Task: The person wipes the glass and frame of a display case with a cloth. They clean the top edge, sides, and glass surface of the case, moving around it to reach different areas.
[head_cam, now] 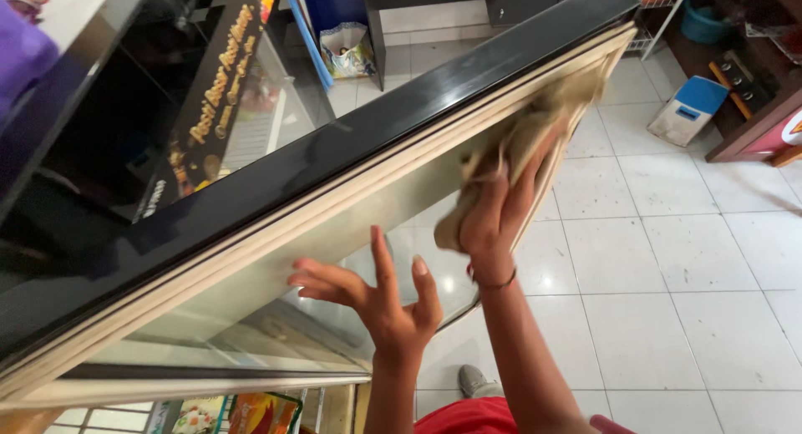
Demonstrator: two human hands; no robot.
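Right hand [493, 225] clutches rag [522, 137] against lid [334, 162] gasket (far corner); left hand [380, 296] spread flat, propping glass.

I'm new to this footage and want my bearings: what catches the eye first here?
A raised glass lid with a black frame runs slantwise across the middle. The right hand presses a tan cloth against its upper right end, while the left hand is spread flat on the glass below. White floor tiles fill the right side.
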